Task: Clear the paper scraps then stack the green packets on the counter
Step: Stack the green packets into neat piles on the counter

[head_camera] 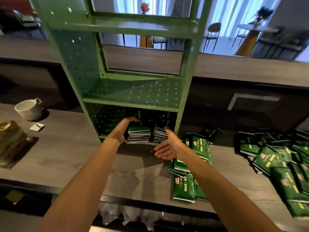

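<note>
Two stacks of green packets sit in the bottom compartment of the green perforated shelf [133, 91]. My left hand [121, 131] reaches into that compartment and presses against the left side of the left stack [139, 133], fingers over its top edge. Just in front of the right stack [160, 134], my right hand [167, 147] is held with straight fingers, palm turned left, holding nothing. More green packets [189, 180] lie loose on the grey counter [70, 156] under my right forearm. A larger heap [275, 158] spreads at the far right.
A white cup [29, 109] stands at the left of the counter, with a small paper scrap [37, 127] beside it. A gold foil bag [11, 139] lies at the far left edge. Chairs and tables stand beyond the raised bar ledge behind the shelf.
</note>
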`<state>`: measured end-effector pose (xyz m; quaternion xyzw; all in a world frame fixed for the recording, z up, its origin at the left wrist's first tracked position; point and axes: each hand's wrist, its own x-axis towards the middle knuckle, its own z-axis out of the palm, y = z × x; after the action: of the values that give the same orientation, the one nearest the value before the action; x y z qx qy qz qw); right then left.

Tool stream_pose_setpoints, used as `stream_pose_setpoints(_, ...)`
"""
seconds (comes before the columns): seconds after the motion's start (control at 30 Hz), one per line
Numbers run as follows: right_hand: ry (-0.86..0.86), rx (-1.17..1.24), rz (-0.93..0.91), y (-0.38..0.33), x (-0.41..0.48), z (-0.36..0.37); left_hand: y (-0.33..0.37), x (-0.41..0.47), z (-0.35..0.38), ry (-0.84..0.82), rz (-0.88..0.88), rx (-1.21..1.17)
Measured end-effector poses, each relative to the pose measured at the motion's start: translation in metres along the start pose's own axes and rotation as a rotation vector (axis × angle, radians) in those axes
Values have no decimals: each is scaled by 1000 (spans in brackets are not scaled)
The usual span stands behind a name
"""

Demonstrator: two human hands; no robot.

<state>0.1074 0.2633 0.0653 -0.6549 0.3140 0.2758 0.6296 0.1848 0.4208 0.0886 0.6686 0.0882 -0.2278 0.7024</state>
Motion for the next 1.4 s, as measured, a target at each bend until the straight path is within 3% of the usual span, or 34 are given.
stream_pose_setpoints(0.47, 103, 15, -10, 2, 3, 6, -3, 47, 8, -102, -125, 88)
stream_pose_setpoints(0.57, 110, 33, -15, 3, 2, 5, -14, 75, 4, -62, -85, 80)
stream_pose_setpoints(0.77, 127, 56, -41, 4, -1, 5, -4, 46, 5, 15, -19, -5)
stream_pose_setpoints(1.1, 131, 66, -79, 6, -2, 1, -42, 84, -5, -155, 54, 17)
stream_pose_setpoints(1.27, 121, 24, -122, 11, -3, 0, -22, 40, 8, -5, 84, -107)
stream_pose_setpoints(1.4, 90, -84, -189, 21, -5, -6, -15, 9, 15, 380, 314, 252)
